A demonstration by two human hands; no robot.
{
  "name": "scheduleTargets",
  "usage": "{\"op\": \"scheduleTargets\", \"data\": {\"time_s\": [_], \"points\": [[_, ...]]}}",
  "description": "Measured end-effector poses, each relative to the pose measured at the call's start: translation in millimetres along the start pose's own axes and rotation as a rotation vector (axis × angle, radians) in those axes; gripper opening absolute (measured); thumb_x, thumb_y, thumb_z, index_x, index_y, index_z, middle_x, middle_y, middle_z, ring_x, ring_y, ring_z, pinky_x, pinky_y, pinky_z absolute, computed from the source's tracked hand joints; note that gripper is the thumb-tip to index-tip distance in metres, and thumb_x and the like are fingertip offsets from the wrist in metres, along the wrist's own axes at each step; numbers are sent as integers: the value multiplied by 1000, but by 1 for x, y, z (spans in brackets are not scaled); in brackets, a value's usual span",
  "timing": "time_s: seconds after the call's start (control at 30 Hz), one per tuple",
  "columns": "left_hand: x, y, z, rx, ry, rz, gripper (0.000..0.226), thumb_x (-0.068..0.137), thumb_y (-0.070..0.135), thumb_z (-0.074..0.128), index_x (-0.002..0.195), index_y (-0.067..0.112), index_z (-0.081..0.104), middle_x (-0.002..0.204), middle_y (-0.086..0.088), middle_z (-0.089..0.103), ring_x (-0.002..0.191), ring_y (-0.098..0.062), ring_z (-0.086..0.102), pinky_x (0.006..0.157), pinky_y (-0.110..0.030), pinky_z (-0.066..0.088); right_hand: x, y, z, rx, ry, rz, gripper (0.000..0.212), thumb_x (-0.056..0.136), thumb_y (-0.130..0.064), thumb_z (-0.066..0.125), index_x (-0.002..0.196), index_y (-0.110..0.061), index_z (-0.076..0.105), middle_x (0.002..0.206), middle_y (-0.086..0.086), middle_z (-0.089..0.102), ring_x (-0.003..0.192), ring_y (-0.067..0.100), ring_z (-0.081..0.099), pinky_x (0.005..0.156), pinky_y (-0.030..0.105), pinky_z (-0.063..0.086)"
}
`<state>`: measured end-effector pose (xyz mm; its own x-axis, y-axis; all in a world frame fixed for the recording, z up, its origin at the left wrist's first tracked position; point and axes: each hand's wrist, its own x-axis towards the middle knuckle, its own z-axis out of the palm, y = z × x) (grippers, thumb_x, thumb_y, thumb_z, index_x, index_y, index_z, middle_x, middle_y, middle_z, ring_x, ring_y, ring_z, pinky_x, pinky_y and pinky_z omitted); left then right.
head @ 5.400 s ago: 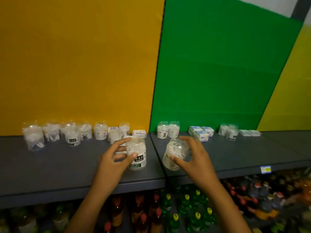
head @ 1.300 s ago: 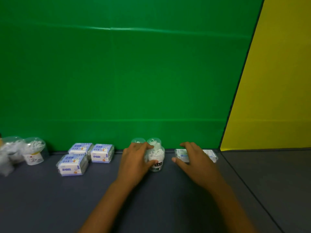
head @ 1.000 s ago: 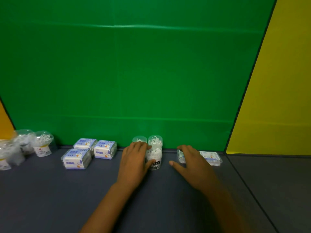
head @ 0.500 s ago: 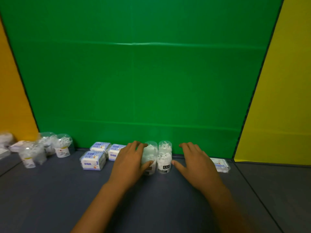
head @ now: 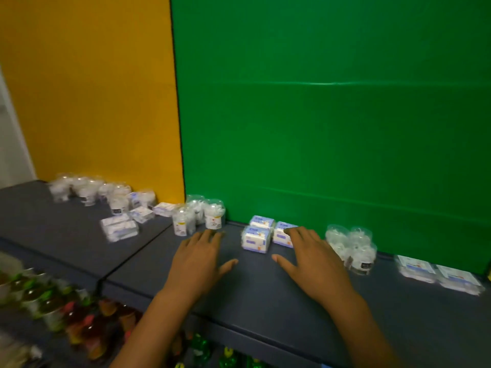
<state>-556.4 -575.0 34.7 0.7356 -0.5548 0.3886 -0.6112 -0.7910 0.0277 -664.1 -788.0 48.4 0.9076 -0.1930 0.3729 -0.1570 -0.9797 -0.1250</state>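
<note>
**A:** Where are our hands in this shot?

**B:** Our left hand (head: 198, 261) and our right hand (head: 312, 261) are palm down over the dark grey shelf (head: 255, 296). The fingers (head: 210, 236) are straight and spread, holding nothing.

**A:** And the stock nearest us?

**B:** The blue-and-white packs (head: 255, 239) sit between our hands at the far side, near the green panel (head: 332, 128). Our right fingertips reach the rightmost pack, but blur hides whether they touch. The right-hand tubs (head: 358, 251), clear plastic, cluster just right of our right hand. The left-hand tubs (head: 198, 216) stand just beyond our left hand. Flat packets (head: 438, 272) lie far right, and bottles (head: 53, 304) fill the lower shelf at left.
</note>
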Motion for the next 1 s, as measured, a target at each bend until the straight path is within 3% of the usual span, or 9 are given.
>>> {"op": "scheduleTargets", "data": {"time_s": [0.2,0.53,0.83,1.0], "points": [[-57,-92,-19,-4,33,-118,66,87,61,48,140,24,39,137,0,46,124,-23,44,97,-37,41,11,-100,23,73,-59,-88,68,93,-64,41,146,-24,31,147,-1,39,134,20,38,107,35,35],[-147,-214,-47,38,59,-329,65,87,63,46,140,27,37,134,5,46,122,-18,46,95,-33,43,36,-244,57,168,-85,-320,65,94,-63,40,145,-24,32,144,-3,40,132,18,37,107,33,35],[-161,-289,-47,32,117,-428,60,86,59,51,135,26,44,129,5,52,114,-17,52,91,-31,47,86,-320,99,216,-61,-445,57,94,-62,43,136,-24,39,133,-5,46,122,18,42,97,34,41],[-131,-327,-34,35,114,-431,60,88,60,46,138,28,39,133,7,48,118,-14,48,95,-29,45,129,-335,127,241,-59,-428,60,93,-63,42,139,-25,37,140,-4,43,129,18,40,103,36,40]]}}
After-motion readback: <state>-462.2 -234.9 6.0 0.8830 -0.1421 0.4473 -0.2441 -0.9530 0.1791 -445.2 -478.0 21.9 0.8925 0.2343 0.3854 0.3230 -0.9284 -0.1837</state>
